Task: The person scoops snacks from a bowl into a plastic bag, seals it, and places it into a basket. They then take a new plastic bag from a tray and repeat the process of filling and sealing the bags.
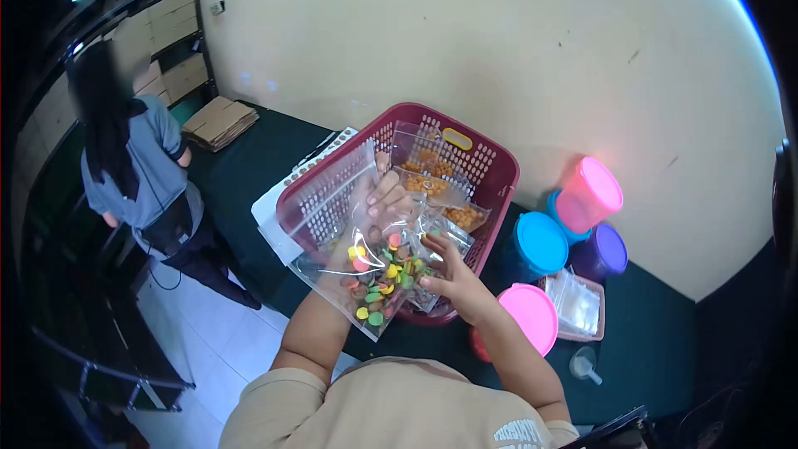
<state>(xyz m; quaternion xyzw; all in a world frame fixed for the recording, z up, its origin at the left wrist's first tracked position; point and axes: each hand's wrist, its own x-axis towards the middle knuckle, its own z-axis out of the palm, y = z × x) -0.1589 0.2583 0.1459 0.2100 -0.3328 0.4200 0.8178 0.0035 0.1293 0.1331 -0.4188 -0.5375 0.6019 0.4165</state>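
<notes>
A clear plastic bag (357,270) of small round sweets or chips in green, yellow, pink and brown is held tilted over the near side of a maroon basket (499,168). My left hand (386,195) grips it near the upper part, its fingers curled and the forearm partly seen through the plastic. My right hand (457,283) curls round the bag's right side, thumb and forefinger against it with a gap between them. Inside the basket lie bags of orange snacks (428,185) and other clear packets; the hands partly cover them.
To the right stand a pink tub (590,191), a blue-lidded tub (542,243), a purple tub (607,251), a pink lid (530,318), a tray of clear bags (573,303) and a clear scoop (585,363). Flat cardboard (220,122) and another person (150,166) are left.
</notes>
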